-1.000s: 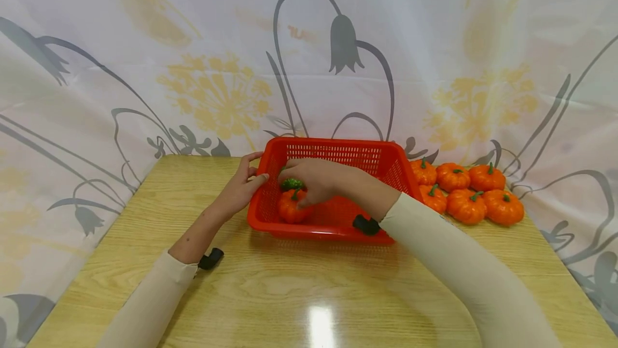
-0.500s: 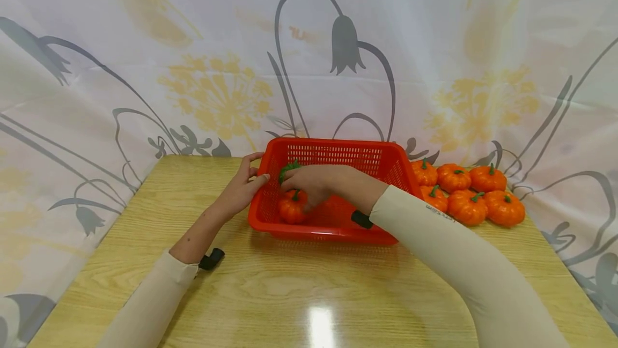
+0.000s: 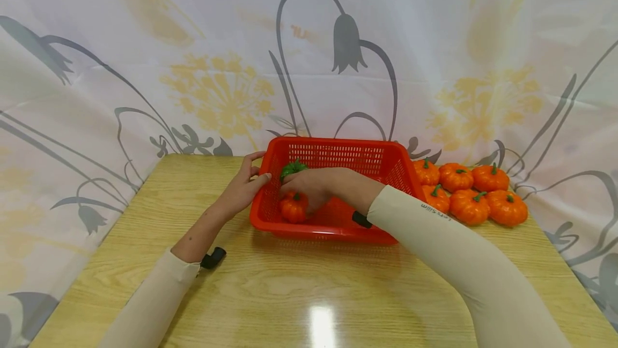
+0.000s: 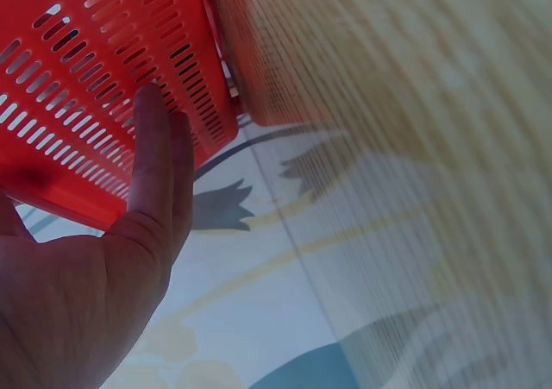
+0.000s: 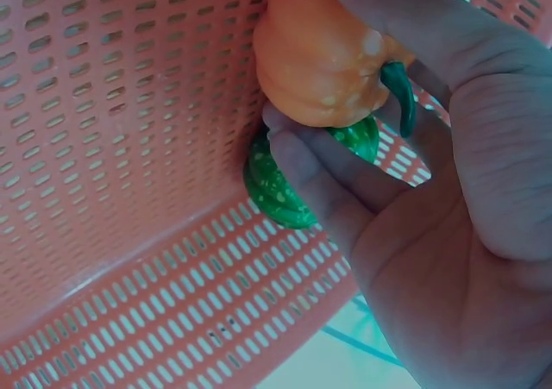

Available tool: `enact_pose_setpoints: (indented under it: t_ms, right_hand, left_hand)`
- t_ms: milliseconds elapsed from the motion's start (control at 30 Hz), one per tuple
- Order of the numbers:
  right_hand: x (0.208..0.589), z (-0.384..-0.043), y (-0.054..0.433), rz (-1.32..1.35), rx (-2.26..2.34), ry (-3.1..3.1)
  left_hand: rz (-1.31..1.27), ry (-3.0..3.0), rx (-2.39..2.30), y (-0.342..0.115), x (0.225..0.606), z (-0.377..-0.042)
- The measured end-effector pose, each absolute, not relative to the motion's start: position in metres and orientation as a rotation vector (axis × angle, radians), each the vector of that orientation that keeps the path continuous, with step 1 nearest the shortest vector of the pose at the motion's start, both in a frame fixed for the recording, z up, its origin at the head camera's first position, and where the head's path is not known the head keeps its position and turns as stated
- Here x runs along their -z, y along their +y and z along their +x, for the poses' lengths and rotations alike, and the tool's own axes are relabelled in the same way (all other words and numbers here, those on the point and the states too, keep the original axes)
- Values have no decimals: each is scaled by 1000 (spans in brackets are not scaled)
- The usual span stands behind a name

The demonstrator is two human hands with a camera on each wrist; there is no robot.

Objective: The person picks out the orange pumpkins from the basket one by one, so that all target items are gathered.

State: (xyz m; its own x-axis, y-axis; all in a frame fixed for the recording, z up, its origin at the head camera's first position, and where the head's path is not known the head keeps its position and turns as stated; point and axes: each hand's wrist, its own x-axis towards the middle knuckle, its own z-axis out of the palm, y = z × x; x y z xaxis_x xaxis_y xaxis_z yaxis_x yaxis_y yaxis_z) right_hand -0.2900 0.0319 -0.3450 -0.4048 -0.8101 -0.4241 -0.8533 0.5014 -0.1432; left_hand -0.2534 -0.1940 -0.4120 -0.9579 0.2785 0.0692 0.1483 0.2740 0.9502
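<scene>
A red plastic basket (image 3: pixel 338 232) with slotted walls stands on the table. My left hand (image 3: pixel 243 184) holds its left side, thumb over the rim and fingers (image 4: pixel 153 156) along the outside wall. Inside, in the near left corner, sits a small orange pumpkin (image 3: pixel 293 208) with a green stem. My right hand (image 3: pixel 316 184) reaches in and grips this pumpkin, fingers on one side and thumb on the other in the right wrist view. Behind it, at the far left corner, is a speckled green pumpkin (image 5: pixel 280 186), partly hidden by the right hand's fingers.
Several orange pumpkins (image 3: pixel 469 207) stand in two rows on the table right of the basket, the nearest ones close against its wall. The wooden table (image 3: pixel 270 294) reaches back to a flower-printed curtain (image 3: pixel 207 26).
My right hand has shifted slightly toward me and lower in the basket, uncovering more of the green pumpkin. The orange pumpkin in the basket has barely moved. My left hand stays at the rim.
</scene>
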Motion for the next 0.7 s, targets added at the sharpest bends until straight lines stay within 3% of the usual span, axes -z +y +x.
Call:
enact_pose_setpoints:
  t_ms: [700]
  right_hand:
    - [311,-278,64,-1461,165,2407]
  left_hand:
    - [417,2422,-1775,-194,413,-253]
